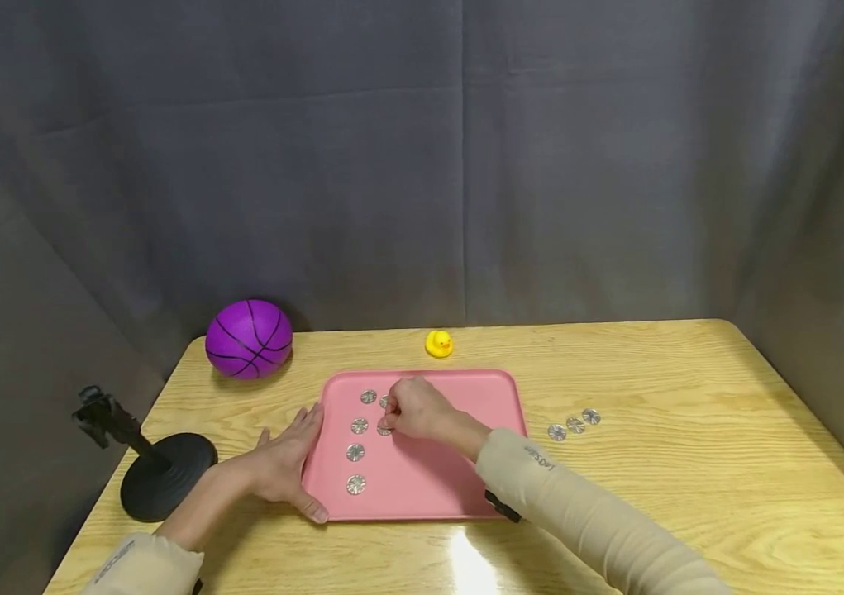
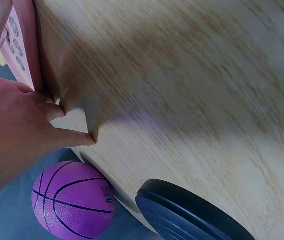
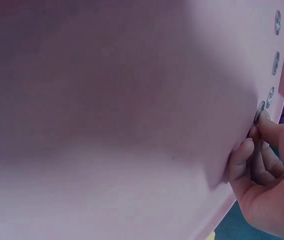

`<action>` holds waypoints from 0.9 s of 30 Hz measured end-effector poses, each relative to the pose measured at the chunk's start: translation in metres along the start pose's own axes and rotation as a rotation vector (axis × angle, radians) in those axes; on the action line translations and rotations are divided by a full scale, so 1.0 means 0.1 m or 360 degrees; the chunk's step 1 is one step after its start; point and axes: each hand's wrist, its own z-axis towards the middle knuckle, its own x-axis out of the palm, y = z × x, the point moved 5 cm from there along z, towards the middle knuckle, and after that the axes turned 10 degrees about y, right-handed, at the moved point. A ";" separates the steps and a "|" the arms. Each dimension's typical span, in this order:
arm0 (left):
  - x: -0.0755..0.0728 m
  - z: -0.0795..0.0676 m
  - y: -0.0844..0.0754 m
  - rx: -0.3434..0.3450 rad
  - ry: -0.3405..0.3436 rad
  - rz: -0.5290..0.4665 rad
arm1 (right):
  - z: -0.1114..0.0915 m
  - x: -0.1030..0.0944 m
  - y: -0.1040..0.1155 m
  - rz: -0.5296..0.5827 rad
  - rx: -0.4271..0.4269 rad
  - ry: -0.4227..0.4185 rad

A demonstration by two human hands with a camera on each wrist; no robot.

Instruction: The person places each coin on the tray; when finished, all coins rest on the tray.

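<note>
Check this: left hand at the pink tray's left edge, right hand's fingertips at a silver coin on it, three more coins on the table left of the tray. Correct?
Not quite: the three coins on the table lie to the right of the pink tray, as the head view shows. Left hand and right hand are as you say.

Six coins [image 1: 355, 452] show within one tray [image 1: 436, 487], four lining its left edge; three more lie past its right edge. One table [image 1: 660, 487], one ball [image 1: 249, 340], one toy duck [image 1: 439, 344], one stand [image 1: 169, 478]; one left hand [image 1: 283, 459], one right hand [image 1: 420, 409].
</note>
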 end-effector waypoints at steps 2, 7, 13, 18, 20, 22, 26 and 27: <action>-0.01 0.00 -0.01 -0.0002 0.0004 0.0004 | 0.00 0.01 -0.01 0.0010 0.0012 0.0001; -0.01 0.00 -0.02 -0.0002 0.0007 0.0005 | -0.08 -0.05 -0.08 0.0105 0.0002 -0.0076; -0.01 -0.01 0.00 -0.0018 -0.0001 0.0014 | -0.55 -0.41 -0.39 0.0143 -0.0096 -0.0291; -0.02 -0.05 0.00 0.0002 -0.0033 0.0034 | -1.26 -0.70 -0.76 0.0165 -0.0160 -0.0352; 0.00 -0.08 0.00 0.0012 -0.0034 0.0024 | -1.57 -0.74 -0.90 0.0156 -0.0203 -0.0308; 0.02 -0.11 0.01 0.0019 -0.0042 0.0006 | -1.84 -0.73 -1.01 0.0148 -0.0260 -0.0245; 0.03 -0.17 0.05 0.0019 -0.0068 -0.0002 | -2.22 -0.54 -1.16 0.0176 -0.0335 -0.0079; 0.03 -0.18 0.05 0.0020 -0.0070 -0.0001 | -2.28 -0.47 -1.19 0.0155 -0.0348 -0.0062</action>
